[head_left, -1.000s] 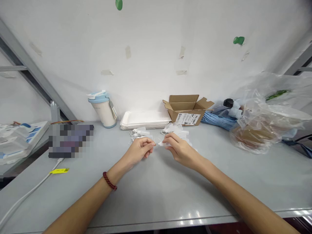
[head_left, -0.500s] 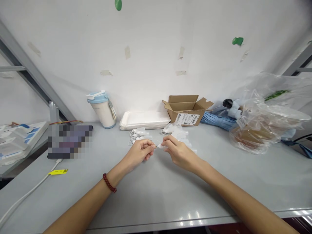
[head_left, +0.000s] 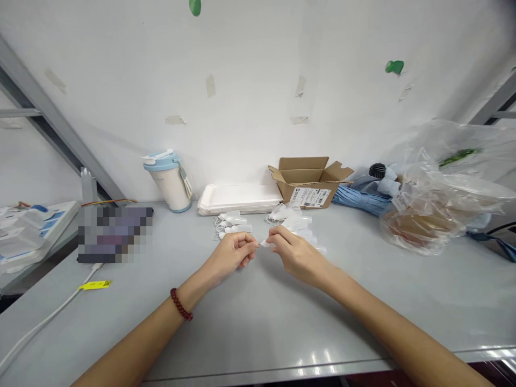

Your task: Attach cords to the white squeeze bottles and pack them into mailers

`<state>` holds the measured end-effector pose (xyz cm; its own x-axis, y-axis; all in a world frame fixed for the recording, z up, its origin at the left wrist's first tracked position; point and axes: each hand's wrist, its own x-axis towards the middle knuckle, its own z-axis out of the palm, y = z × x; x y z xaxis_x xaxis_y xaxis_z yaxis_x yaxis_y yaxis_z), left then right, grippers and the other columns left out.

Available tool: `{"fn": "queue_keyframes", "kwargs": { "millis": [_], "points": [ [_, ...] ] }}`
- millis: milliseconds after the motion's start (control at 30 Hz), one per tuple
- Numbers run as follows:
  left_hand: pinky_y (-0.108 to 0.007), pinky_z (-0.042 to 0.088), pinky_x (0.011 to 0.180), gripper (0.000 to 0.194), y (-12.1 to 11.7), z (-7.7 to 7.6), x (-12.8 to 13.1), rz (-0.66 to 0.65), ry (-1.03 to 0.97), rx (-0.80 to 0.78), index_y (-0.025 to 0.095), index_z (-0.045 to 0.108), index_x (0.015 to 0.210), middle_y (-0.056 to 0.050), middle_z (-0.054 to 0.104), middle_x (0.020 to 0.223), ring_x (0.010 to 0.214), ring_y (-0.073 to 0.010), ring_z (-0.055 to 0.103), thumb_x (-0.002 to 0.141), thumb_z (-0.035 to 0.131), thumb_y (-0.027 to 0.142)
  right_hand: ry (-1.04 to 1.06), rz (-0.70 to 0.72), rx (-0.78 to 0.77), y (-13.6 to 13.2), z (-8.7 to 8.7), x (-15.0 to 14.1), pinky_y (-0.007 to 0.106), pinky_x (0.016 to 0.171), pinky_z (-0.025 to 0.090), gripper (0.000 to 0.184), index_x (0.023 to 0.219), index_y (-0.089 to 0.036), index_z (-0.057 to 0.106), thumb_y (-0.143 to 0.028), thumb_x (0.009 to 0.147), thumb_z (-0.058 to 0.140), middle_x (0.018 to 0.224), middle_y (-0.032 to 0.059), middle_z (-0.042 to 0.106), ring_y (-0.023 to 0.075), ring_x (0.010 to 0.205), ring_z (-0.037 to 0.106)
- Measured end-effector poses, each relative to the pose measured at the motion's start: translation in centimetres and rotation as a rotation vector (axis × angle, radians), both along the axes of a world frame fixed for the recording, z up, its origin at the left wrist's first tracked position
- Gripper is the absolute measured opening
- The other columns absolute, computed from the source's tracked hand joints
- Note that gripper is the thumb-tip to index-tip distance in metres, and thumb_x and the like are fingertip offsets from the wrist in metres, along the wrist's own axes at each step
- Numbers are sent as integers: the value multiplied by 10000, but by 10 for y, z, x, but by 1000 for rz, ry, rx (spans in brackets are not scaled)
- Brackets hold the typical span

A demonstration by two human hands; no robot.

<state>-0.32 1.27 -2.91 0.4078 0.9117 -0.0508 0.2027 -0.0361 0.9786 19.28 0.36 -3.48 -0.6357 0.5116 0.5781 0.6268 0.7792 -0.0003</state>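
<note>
Centrally, a pale grey workbench [head_left: 258, 333] is spanned by both forearms. Beyond the right hand [head_left: 299, 256], an open brown cardboard box [head_left: 308, 183] is seen; beyond the left hand [head_left: 230, 252], a stack of white foam trays [head_left: 237, 200]. Both hands are closed in a pinch, with a small translucent white piece [head_left: 263, 243] gripped between their fingertips.

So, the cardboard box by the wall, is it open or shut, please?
Open: the cardboard box has its top flaps folded outward, and its inside is visible from above.
</note>
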Motion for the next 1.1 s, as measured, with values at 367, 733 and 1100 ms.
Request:
{"fn": "queue_keyframes", "kwargs": {
  "millis": [367, 733, 1100],
  "points": [
    [-220, 334, 452, 219, 1, -2, 1, -19, -3, -20, 157, 532, 662, 27, 502, 565, 459, -73, 419, 799, 525, 328, 11, 5, 9, -1, -1, -2, 238, 575, 440, 193, 948, -165, 478, -74, 908, 312, 920, 98, 534, 132, 697, 509],
    [-215, 318, 444, 300, 9, 8, -4, 59, -79, -142, 134, 604, 758, 17, 511, 577, 442, -72, 422, 811, 478, 401, 93, 32, -48, 2, -2, -1, 281, 615, 493, 156, 1002, -167, 471, -121, 912, 351, 955, 119, 547, 168, 763, 572],
    [-225, 326, 462, 269, 5, 0, -3, -9, -17, -41, 138, 590, 702, 21, 508, 574, 463, -72, 408, 763, 577, 400, 52, 25, -35, -1, -4, -4, 248, 631, 495, 190, 983, -152, 479, -91, 920, 311, 929, 98, 523, 133, 733, 545]
  ]
}}
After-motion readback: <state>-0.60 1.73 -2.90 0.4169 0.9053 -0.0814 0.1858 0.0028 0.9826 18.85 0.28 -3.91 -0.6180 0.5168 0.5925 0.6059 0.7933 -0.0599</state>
